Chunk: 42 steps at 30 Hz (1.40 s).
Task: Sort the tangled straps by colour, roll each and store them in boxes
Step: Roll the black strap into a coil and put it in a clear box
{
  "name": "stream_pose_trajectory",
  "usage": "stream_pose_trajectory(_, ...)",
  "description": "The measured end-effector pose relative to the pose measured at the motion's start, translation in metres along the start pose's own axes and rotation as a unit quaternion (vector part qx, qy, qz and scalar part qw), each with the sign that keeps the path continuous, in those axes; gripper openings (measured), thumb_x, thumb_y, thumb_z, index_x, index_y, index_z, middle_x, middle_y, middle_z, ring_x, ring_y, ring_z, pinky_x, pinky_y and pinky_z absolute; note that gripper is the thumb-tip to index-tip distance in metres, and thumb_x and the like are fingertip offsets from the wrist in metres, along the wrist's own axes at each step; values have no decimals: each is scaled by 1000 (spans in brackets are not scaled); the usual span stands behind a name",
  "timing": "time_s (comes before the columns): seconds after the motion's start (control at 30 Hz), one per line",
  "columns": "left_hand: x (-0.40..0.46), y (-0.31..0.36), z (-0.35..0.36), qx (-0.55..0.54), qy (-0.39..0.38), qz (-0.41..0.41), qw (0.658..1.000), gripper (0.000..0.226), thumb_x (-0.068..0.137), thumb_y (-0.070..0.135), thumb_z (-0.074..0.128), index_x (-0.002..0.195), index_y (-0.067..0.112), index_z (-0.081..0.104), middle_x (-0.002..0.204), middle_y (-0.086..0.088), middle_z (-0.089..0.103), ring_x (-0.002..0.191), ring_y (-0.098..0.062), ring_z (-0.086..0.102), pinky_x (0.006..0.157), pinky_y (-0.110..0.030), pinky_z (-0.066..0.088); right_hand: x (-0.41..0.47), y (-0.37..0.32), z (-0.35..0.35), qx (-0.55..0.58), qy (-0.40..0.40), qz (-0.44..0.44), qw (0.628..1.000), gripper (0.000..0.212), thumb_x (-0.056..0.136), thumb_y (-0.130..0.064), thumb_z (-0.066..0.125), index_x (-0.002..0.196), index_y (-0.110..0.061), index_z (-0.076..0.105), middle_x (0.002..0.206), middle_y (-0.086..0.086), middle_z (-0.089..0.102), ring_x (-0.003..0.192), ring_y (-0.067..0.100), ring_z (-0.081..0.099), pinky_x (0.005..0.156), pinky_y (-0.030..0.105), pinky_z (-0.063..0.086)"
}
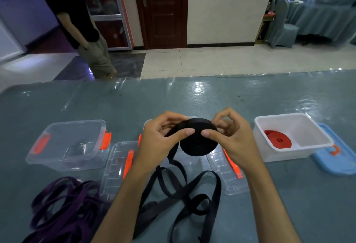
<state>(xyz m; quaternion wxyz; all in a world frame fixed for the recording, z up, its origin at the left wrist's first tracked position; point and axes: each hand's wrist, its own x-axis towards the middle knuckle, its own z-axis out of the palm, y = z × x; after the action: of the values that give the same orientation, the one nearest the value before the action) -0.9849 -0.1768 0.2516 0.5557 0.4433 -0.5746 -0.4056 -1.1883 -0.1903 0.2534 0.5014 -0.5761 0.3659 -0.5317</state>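
A thick roll of black strap is held in the air over the table's middle. My left hand pinches its left side and my right hand pinches its right side, thumbs meeting on top. The loose black tail hangs from the roll and lies in loops on the table. A purple strap lies tangled at the front left. Rolled red strap sits in the white box at the right. An empty clear box stands at the left. Another clear box is mostly hidden behind my hands.
Two clear lids with orange clips lie flat near the middle. A blue lid lies beside the white box. A person stands beyond the table's far left edge. The table has a shiny teal cover.
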Motion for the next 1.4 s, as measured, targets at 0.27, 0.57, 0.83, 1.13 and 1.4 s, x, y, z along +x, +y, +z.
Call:
stream_pose_trajectory(0.27,3,-3,-6,36,-1,-4,999,35,79,12,89,109,27,79,99,7,79,98,-14,76,92,-25,58,-1,3,-3,-2,-23,27,999,36,79,-6,82,104,-3,56,88,15,78,76,25,76,69,31,60)
stream_pose_trajectory(0.57,4,-5,-7,59,-67,-1,996,31,82,8,85,110,22,80,102,3,75,104,-22,74,97,-35,58,-3,4,-4,-37,-12,22,999,28,80,-8,84,95,-6,61,87,10,79,82,26,78,73,32,61)
stream_pose_trajectory(0.83,6,-7,-2,74,-79,-57,992,18,84,16,86,98,24,78,96,6,78,96,-13,75,94,-31,59,-7,5,-4,-86,14,-23,996,25,87,-5,81,110,-12,76,96,2,80,94,20,78,83,31,61)
stream_pose_trajectory(1.13,4,-4,-7,47,-64,-11,997,29,82,16,84,110,21,79,102,4,78,102,-16,75,93,-25,58,-7,4,-3,-91,-24,-48,994,32,88,1,77,116,-15,76,106,0,78,102,21,76,88,32,60)
stream_pose_trajectory(1.4,-4,-3,-11,50,-72,-26,996,24,85,7,82,105,20,80,102,4,81,101,-15,77,95,-29,59,-9,8,-4,-86,-101,34,991,36,87,-6,82,113,-15,59,89,17,76,86,31,78,77,45,64)
